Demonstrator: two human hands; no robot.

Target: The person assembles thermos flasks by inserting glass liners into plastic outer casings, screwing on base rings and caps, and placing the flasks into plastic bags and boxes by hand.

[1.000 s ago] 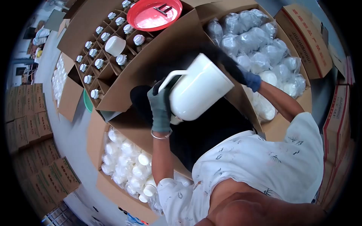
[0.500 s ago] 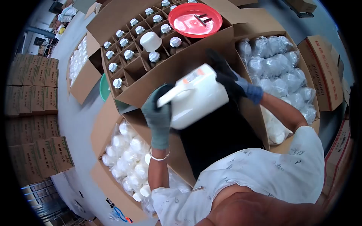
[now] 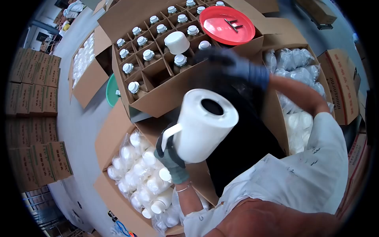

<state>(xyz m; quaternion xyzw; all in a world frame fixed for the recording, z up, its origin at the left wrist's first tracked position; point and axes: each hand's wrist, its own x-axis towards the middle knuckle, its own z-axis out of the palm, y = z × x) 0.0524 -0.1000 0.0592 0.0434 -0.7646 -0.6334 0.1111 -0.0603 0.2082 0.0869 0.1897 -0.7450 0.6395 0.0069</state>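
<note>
My left hand [image 3: 173,158], in a grey-green glove, is wrapped round the handle side of a large white jug [image 3: 199,132]. The jug's end with a round dark opening faces up toward the camera. My right hand [image 3: 223,63], in a dark glove with a blue cuff, is blurred by motion near the front edge of the divided carton [image 3: 162,104]; its fingers cannot be made out. White-capped bottles [image 3: 180,60] stand in the carton's compartments. A white cup-like cap [image 3: 177,42] rests on top of them. A red dish [image 3: 221,31] with small metal pieces lies at the carton's right corner.
An open carton of bagged white containers [image 3: 138,170] is at the lower left, another with clear-wrapped items [image 3: 296,71] at the right. A green basin [image 3: 112,90] sits left of the bottle carton. Closed cartons [image 3: 31,83] are stacked far left; a printed carton [image 3: 337,85] stands far right.
The jug has tipped so its round opening shows, and my left hand has lowered with it. My right hand has left the jug and moved up and left toward the bottle carton.
</note>
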